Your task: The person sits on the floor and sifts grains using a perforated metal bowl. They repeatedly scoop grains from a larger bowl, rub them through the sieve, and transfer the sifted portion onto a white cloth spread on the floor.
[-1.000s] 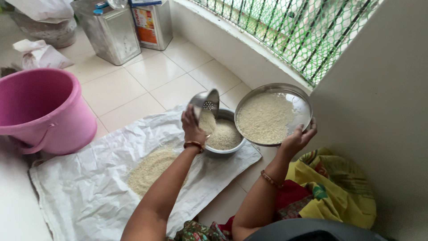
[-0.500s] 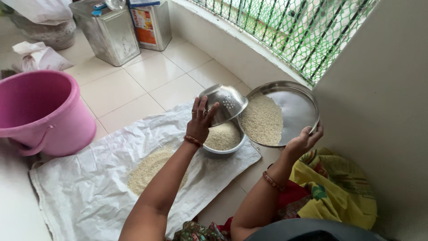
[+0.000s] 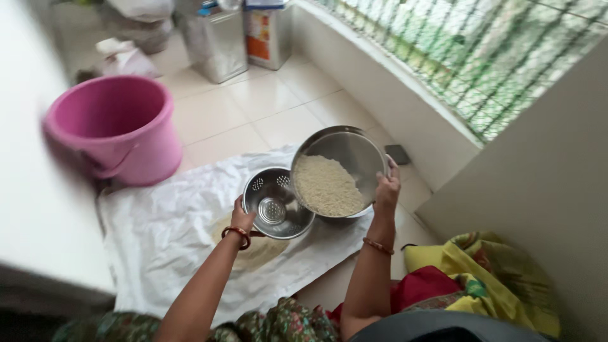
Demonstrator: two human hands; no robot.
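I had the left hand (image 3: 244, 221) closed on the near rim of a small steel colander (image 3: 277, 202), fingers wrapped round its edge, the perforated bowl facing up and empty. The right hand (image 3: 387, 189) was clamped on the right rim of a wide steel pan (image 3: 345, 166), which I saw tilted down toward the left, its lower lip overlapping the colander's right edge. White rice (image 3: 326, 187) lay heaped in the lower half of the pan, close against that lip; the upper half showed bare metal. Both vessels were held above a white sack sheet (image 3: 164, 234) spread on the tiled floor (image 3: 253, 107). On the sheet, under my left wrist, lay a pile of grain (image 3: 256, 252), partly hidden by the arm and colander. A red bangle (image 3: 235, 233) sat on the left wrist and another bangle (image 3: 378, 245) on the right.

A pink bucket (image 3: 117, 130) stood at the sheet's far left corner. Further back I saw two metal tins (image 3: 218, 41) side by side near the low wall, and a crumpled white bag (image 3: 123, 57) to their left. A green-netted window grille (image 3: 481, 57) ran along the right. Yellow and red cloth (image 3: 475, 278) was bunched by my right elbow.
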